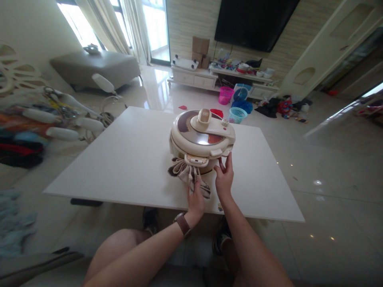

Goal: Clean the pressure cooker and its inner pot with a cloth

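Note:
A cream electric pressure cooker (185,137) with a shiny lid stands on the white table (134,159). Its lid carries a raised knob and a long handle bar. My left hand (196,201) is closed on a crumpled brown-and-beige cloth (184,170), which rests against the cooker's front, just below its front latch. A watch with a brown strap is on my left wrist. At the cooker's right front side, my right hand (224,181) has its fingers apart and its fingertips at the lower body. Part of the cooker's base is hidden by the cloth.
Beyond the table stand a pink basket (226,95) and a light-blue basket (237,114) on the tiled floor. A low white TV cabinet (194,79) holds boxes and clutter. White padded equipment (64,134) is close to the table's left side. A grey bench (98,65) stands by the window.

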`<state>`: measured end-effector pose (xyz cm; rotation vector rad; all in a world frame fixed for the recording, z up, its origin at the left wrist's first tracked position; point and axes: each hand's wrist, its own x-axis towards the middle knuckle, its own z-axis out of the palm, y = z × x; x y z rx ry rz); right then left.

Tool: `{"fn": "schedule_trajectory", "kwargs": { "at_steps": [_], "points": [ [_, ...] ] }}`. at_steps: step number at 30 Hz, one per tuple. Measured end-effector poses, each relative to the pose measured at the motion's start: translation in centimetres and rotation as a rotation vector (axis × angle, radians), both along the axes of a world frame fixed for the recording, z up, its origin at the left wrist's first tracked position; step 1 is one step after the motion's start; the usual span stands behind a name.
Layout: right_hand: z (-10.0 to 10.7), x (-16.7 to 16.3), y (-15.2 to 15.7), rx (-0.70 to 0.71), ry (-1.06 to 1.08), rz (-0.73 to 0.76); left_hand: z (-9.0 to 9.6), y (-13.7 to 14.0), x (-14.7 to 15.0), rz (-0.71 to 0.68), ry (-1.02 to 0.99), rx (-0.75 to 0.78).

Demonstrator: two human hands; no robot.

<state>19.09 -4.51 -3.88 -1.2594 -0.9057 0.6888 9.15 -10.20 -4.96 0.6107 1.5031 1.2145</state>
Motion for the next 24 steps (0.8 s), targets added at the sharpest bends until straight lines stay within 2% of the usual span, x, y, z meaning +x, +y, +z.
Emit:
{"fn": "schedule_trajectory", "kwargs": {
  "at_steps": [4, 6, 10, 13, 16, 19, 21, 24],
  "points": [
    [0.1, 0.2, -0.1, 0.002, 0.001, 0.014, 0.7, 0.5, -0.1, 0.088, -0.053, -0.161],
    [0.1, 0.3, -0.2, 0.007, 0.009, 0.021, 0.8, 1.4, -0.4, 0.171, -0.1, -0.189],
    [0.1, 0.5, -0.2, 0.018, 0.022, 0.028, 0.2, 4.4, -1.4, 0.376, -0.241, -0.048],
    [0.0, 0.6, -0.2, 0.017, 0.029, 0.035, 0.1, 7.3, -2.8, 0.481, -0.361, 0.034],
    [0.0, 0.6, -0.2, 0.023, 0.029, 0.035, 0.5, 9.9, -4.4, 0.527, -0.461, 0.109],
    [0.0, 0.6, -0.2, 0.018, 0.029, 0.035, 1.0, 11.4, -5.5, 0.513, -0.529, 0.152],
    [0.0, 0.6, -0.2, 0.012, 0.027, 0.034, 1.1, 11.8, -5.7, 0.511, -0.493, 0.208],
    [0.1, 0.5, -0.3, 0.014, 0.02, 0.032, 1.1, 11.7, -5.7, 0.536, -0.279, 0.345]
  ]
}}
